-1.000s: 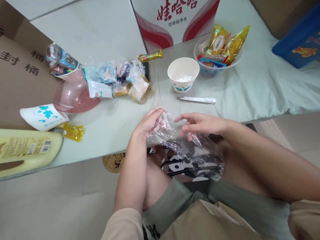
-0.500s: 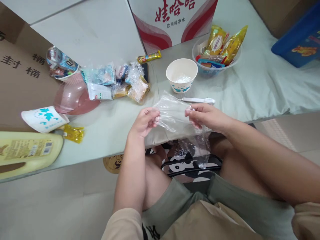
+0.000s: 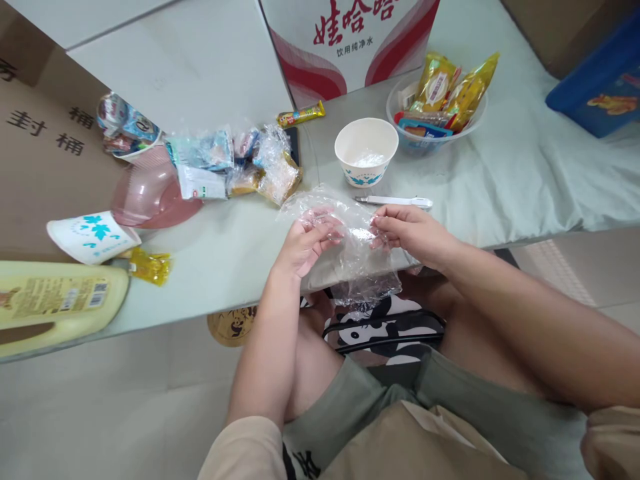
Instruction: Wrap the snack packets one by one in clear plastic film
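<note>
A thin, clear sheet of plastic film is between my two hands over the table's front edge, its crumpled lower part hanging towards my lap. My left hand has its fingers curled in the film, which drapes over the fingertips. With thumb and fingertips, my right hand pinches the film's right side. Just beyond the right hand lies a white utility knife. Behind it stands a white paper bowl with a blue leaf print and some clear plastic inside.
A clear plastic bowl of packaged snacks stands at the back right. Wrapped snacks are heaped on the left, near a pink bowl, a tipped paper cup and a yellow jug. Boxes line the back.
My left hand has shifted slightly right, its fingers less tightly pinched, and the film now lies over its fingertips. The film's hanging part has moved up and left. My right hand has barely moved.
</note>
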Available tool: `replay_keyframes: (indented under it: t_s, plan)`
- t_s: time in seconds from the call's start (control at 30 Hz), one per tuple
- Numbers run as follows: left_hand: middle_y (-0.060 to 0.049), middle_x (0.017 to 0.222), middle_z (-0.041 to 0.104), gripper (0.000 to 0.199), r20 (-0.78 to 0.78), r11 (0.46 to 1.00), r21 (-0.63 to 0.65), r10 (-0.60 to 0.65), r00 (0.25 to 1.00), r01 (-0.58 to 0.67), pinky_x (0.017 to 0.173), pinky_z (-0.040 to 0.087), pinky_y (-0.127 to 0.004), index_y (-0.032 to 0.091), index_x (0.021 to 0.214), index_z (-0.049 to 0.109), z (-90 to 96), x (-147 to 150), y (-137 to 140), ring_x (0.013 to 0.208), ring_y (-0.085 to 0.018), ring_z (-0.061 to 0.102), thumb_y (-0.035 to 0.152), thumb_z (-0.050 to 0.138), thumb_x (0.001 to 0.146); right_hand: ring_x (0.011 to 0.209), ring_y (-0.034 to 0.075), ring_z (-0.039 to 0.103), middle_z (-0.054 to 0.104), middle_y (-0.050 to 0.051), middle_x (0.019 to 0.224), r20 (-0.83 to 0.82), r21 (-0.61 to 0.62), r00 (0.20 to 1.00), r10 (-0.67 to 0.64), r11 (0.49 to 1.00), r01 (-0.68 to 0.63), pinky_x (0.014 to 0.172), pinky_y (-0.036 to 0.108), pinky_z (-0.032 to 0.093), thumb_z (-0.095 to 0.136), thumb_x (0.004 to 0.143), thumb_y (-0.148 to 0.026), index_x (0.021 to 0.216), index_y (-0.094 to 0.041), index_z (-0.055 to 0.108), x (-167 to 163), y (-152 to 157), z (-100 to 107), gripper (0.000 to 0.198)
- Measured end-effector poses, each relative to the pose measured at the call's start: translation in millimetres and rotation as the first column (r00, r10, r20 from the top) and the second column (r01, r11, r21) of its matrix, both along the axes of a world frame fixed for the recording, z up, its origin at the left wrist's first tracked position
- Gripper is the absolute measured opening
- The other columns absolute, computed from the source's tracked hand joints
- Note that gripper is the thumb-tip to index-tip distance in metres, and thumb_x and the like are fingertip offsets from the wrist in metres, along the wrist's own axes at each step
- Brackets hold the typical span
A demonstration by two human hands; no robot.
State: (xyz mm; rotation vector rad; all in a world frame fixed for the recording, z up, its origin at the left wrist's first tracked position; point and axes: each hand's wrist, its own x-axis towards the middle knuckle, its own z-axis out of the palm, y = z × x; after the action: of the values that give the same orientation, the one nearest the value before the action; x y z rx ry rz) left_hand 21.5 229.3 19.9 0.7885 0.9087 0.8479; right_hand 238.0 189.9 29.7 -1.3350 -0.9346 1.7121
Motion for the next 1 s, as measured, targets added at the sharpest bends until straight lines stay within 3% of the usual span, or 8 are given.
replay_keyframes:
  t_s: [0.13, 0.27, 0.37, 0.47, 0.57, 0.67, 0.83, 1.0]
  plan:
    - [0.001, 0.07, 0.069, 0.032, -0.088, 0.999, -0.027, -0.02, 0.996, 0.017, 0.05, 0.046, -0.017, 0.015, 0.086, 0.064, 0.4, -2, 1, 0.051, -0.005, 0.056, 0.028, 0.085, 0.065, 0.077, 0.016, 0.074, 0.075, 0.003, 0.093, -0.105, -0.008, 0.994, -0.015, 1.0, 0.014, 0.073, 0.029, 0.056, 0.072, 0.082, -0.041, 0.106, -0.025, 0.051, 1, -3, 2, 0.036]
    - [0.0, 0.07, 0.07, 0.019, -0.148, 0.999, -0.005, -0.045, 0.988, 0.045, 0.058, 0.051, -0.02, 0.016, 0.08, 0.064, 0.0, -3, 0, 0.062, -0.009, 0.064, 0.028, 0.077, 0.073, 0.071, 0.017, 0.073, 0.075, 0.003, 0.102, -0.104, 0.075, 0.988, 0.118, 0.991, -0.11, 0.073, 0.036, 0.058, 0.069, 0.084, -0.045, 0.142, -0.031, 0.036, 2, -5, 3, 0.068]
    - [-0.001, 0.074, 0.071, 0.019, -0.183, 0.995, 0.0, -0.097, 0.978, 0.098, 0.066, 0.055, -0.023, 0.017, 0.085, 0.062, -0.1, -2, -2, 0.073, -0.014, 0.07, 0.03, 0.074, 0.077, 0.075, 0.018, 0.074, 0.074, 0.001, 0.102, -0.071, 0.154, 0.988, 0.139, 0.98, -0.127, 0.076, 0.038, 0.059, 0.066, 0.088, -0.044, 0.153, -0.037, 0.027, 2, -5, 1, 0.077]
    - [-0.001, 0.076, 0.072, 0.026, -0.253, 0.983, -0.034, -0.181, 0.95, 0.178, 0.051, 0.048, -0.021, 0.019, 0.088, 0.06, 1.8, -3, -3, 0.063, -0.013, 0.068, 0.035, 0.075, 0.077, 0.078, 0.018, 0.074, 0.074, 0.001, 0.098, -0.04, 0.196, 0.991, 0.125, 0.974, -0.115, 0.077, 0.035, 0.059, 0.069, 0.086, -0.043, 0.147, -0.034, 0.043, 3, -4, -1, 0.067]
    - [0.001, 0.069, 0.069, 0.031, -0.293, 0.98, -0.026, -0.197, 0.936, 0.198, 0.04, 0.036, -0.02, 0.019, 0.089, 0.061, 4.4, -7, -2, 0.049, -0.01, 0.061, 0.039, 0.078, 0.073, 0.071, 0.014, 0.07, 0.074, 0.004, 0.095, 0.019, 0.222, 0.993, 0.117, 0.968, -0.118, 0.074, 0.032, 0.058, 0.075, 0.08, -0.042, 0.11, -0.021, 0.067, 2, -2, -3, 0.037]
    - [0.002, 0.065, 0.067, 0.033, -0.303, 0.99, 0.012, -0.132, 0.944, 0.143, 0.041, 0.038, -0.02, 0.018, 0.091, 0.065, 4.9, -13, 1, 0.046, -0.009, 0.058, 0.038, 0.08, 0.07, 0.067, 0.011, 0.066, 0.073, 0.004, 0.092, 0.035, 0.262, 0.999, 0.041, 0.964, -0.048, 0.072, 0.031, 0.058, 0.075, 0.079, -0.04, 0.092, -0.018, 0.068, 1, -1, -4, 0.027]
    - [-0.001, 0.077, 0.073, 0.052, -0.224, 0.992, 0.121, 0.072, 0.972, -0.045, 0.057, 0.052, -0.021, 0.018, 0.109, 0.066, 1.4, -18, 5, 0.063, -0.011, 0.069, 0.043, 0.084, 0.067, 0.065, 0.01, 0.064, 0.071, 0.003, 0.09, 0.127, 0.364, 0.981, -0.149, 0.927, 0.094, 0.072, 0.03, 0.058, 0.071, 0.082, -0.036, 0.091, -0.018, 0.066, -1, -1, -2, 0.021]
    - [-0.004, 0.098, 0.077, 0.089, -0.249, 0.971, 0.239, 0.044, 0.968, 0.018, 0.077, 0.058, -0.027, 0.031, 0.144, 0.045, 0.1, -10, 0, 0.09, -0.019, 0.076, 0.042, 0.088, 0.067, 0.085, 0.016, 0.07, 0.07, 0.005, 0.113, 0.15, 0.409, 0.979, -0.139, 0.91, 0.066, 0.086, 0.036, 0.06, 0.072, 0.081, -0.033, 0.127, -0.025, 0.057, 0, -3, -4, 0.05]
